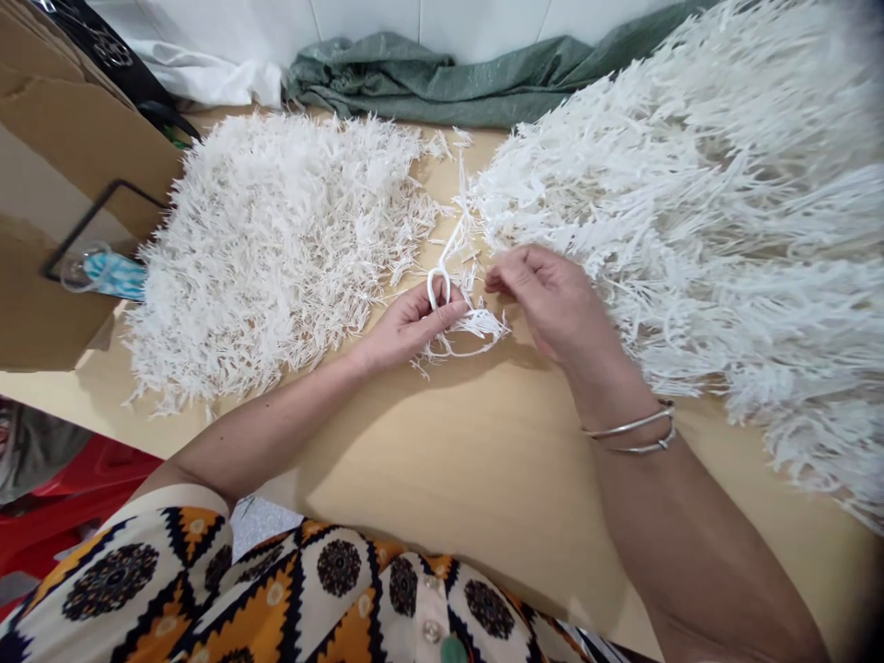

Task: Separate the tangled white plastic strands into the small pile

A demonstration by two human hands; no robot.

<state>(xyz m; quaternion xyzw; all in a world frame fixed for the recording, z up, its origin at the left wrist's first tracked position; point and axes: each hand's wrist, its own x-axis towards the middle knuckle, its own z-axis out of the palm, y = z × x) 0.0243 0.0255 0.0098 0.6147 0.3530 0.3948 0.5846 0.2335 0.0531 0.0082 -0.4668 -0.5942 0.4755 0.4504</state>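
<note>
- In the head view, the person's left hand (421, 322) pinches a white string (452, 241) between thumb and fingers, where it bends into a small loop above the table (448, 460).
- A frayed white sprig (483, 323) hangs just beside that thumb, in the space between the two hands.
- The right hand (545, 299) is near the sprig, its fingers curled toward the thumb; whether they grip a thin strand cannot be told, as white bits blend together there.
- A short-tufted white pile (290, 239) lies to the left, and a longer-stranded white heap (691, 203) spreads to the right.
- The loop could slip open if the left thumb eases off.
- Loose strands between the piles could snag in the string if it is pulled hard.
- The bracelets (632, 437) on the right wrist could catch the heap if that arm swings outward.
</note>
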